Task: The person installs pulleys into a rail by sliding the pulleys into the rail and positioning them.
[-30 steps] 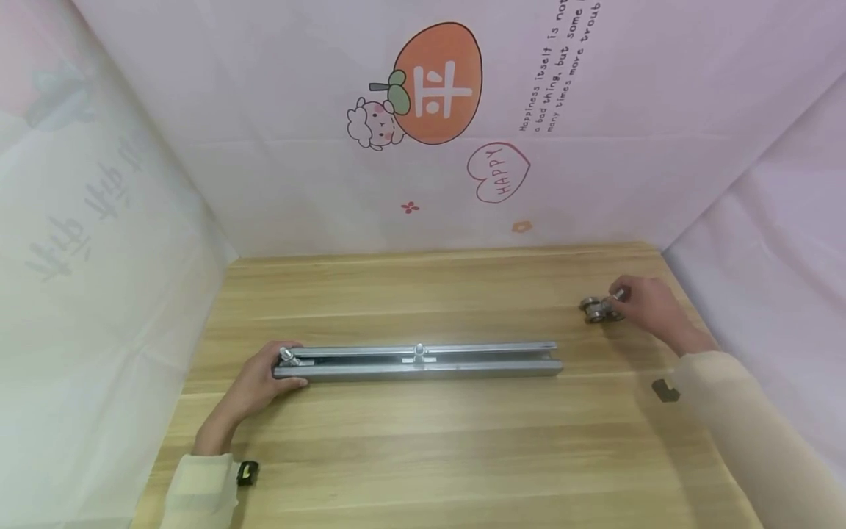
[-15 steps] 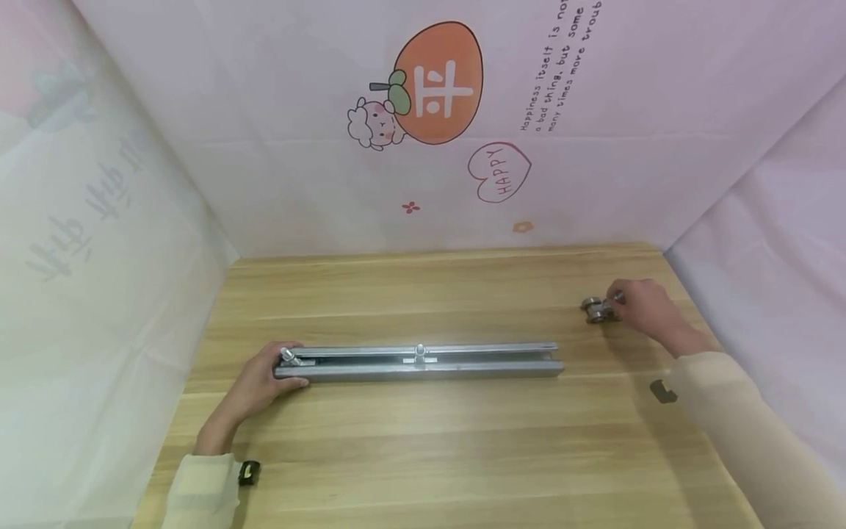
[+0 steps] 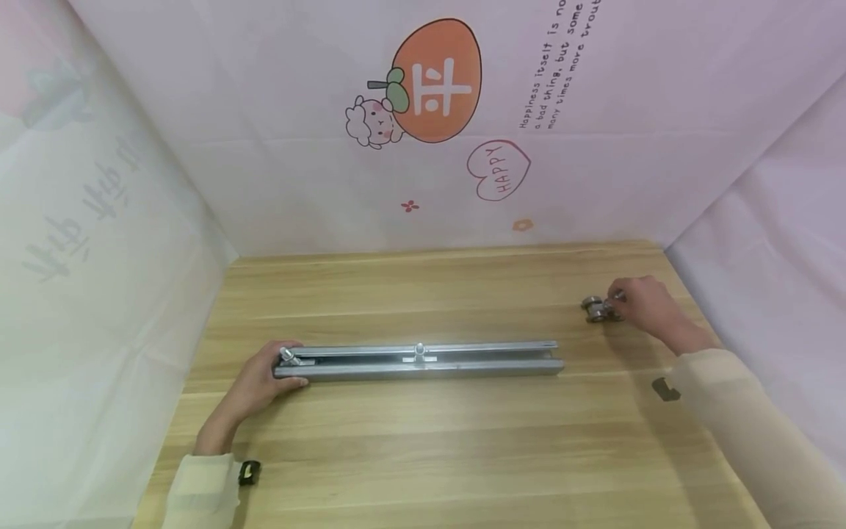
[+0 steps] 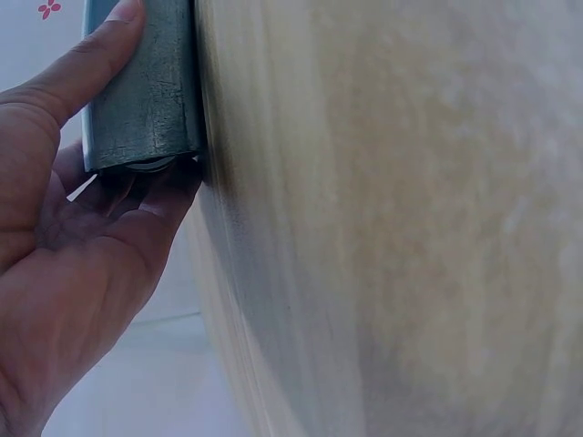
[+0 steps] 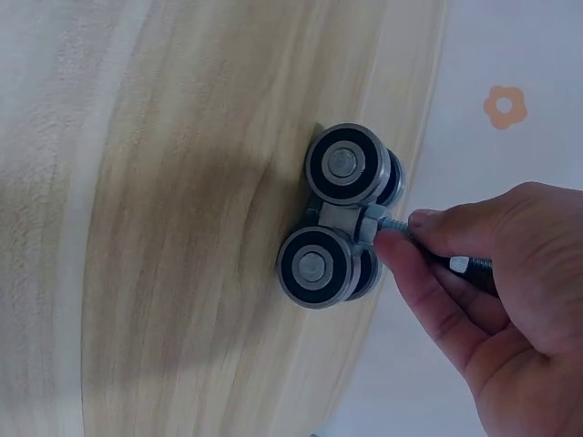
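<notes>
A long metal track rail [image 3: 489, 366] with an open slot on top lies across the table. My left hand [image 3: 259, 376] grips its left end, thumb along the near side, as the left wrist view of the rail [image 4: 150, 91] also shows. A bolt [image 3: 286, 355] stands up at that end of the slot, and a second metal fitting [image 3: 419, 354] sits midway along it. At the back right, my right hand [image 3: 651, 305] pinches the threaded bolt [image 5: 396, 225] of a roller trolley [image 5: 342, 218] between thumb and fingers. The trolley's several wheels face the wood.
The wooden table [image 3: 423, 448] is bounded by a printed white cloth [image 3: 297, 184] at the back and plain-looking cloth [image 3: 780, 242] on the right. Small dark wrist-mounted devices show beside the sleeves, one at the left sleeve [image 3: 201, 488].
Both hands stay nearly in place. The right hand and the trolley shift only slightly, and the rail has not moved.
</notes>
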Action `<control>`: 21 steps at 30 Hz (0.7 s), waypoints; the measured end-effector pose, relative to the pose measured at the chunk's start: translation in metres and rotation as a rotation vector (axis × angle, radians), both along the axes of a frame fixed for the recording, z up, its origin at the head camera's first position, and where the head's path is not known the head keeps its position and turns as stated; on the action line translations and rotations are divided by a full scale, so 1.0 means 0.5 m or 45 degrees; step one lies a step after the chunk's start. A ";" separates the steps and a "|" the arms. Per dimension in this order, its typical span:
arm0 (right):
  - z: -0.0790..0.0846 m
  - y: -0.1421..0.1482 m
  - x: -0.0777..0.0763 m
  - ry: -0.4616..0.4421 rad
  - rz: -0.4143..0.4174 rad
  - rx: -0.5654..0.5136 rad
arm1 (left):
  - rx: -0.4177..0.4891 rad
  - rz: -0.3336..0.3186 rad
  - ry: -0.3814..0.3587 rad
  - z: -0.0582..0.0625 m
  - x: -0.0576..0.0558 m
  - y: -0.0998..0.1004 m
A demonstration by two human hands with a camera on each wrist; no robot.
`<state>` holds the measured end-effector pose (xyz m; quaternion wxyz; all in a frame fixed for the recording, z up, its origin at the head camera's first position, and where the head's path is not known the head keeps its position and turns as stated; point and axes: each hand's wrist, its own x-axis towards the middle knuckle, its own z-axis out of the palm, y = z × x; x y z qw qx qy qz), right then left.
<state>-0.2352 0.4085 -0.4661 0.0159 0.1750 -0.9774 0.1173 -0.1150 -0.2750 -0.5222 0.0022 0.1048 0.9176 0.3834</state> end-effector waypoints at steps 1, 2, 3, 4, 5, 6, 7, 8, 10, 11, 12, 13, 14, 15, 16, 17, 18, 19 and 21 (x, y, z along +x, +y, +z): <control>0.001 0.000 0.001 0.000 0.003 0.006 | 0.002 -0.003 0.003 0.000 0.000 0.000; 0.002 -0.001 0.003 -0.003 0.005 0.011 | 0.004 -0.005 0.007 0.000 0.000 0.000; 0.003 -0.001 0.005 -0.009 0.006 0.013 | 0.005 -0.008 0.008 0.000 0.001 0.000; 0.004 -0.003 0.007 -0.015 0.008 0.018 | 0.005 -0.008 0.012 0.000 0.001 0.000; 0.005 -0.003 0.010 -0.020 0.011 0.022 | 0.002 -0.010 0.014 0.000 0.001 0.000; 0.005 -0.004 0.013 -0.023 0.012 0.023 | -0.001 -0.011 0.017 0.000 0.001 0.000; 0.005 -0.005 0.016 -0.024 0.016 0.026 | -0.005 -0.012 0.017 -0.001 0.001 0.000; 0.005 -0.006 0.020 -0.023 0.018 0.025 | -0.011 -0.011 0.019 -0.002 0.001 0.000; 0.004 -0.007 0.027 -0.017 0.031 0.024 | -0.015 -0.011 0.018 -0.001 0.001 0.001; 0.003 -0.008 0.031 -0.013 0.037 0.023 | -0.018 -0.012 0.016 -0.001 0.000 0.001; 0.004 -0.009 0.035 -0.009 0.042 0.022 | -0.016 -0.012 0.015 -0.001 0.001 0.001; 0.004 -0.011 0.039 -0.007 0.046 0.022 | -0.012 -0.011 0.010 -0.001 0.000 0.001; 0.004 -0.013 0.042 0.000 0.055 0.020 | -0.014 -0.010 0.005 -0.001 0.000 0.001; 0.004 -0.014 0.045 0.007 0.064 0.022 | -0.012 -0.012 0.004 -0.001 0.000 0.001; 0.004 -0.016 0.048 0.014 0.071 0.022 | -0.010 -0.012 0.003 -0.001 0.000 0.000; 0.004 -0.018 0.051 0.019 0.079 0.022 | -0.012 -0.011 0.002 -0.002 0.000 0.000; 0.004 -0.020 0.053 0.023 0.090 0.018 | -0.009 -0.010 0.003 -0.003 0.000 -0.001; 0.003 -0.021 0.056 0.033 0.102 0.017 | -0.009 -0.010 0.004 -0.004 -0.001 -0.001; 0.001 -0.023 0.061 0.045 0.120 0.017 | -0.008 -0.011 0.017 -0.004 -0.001 -0.001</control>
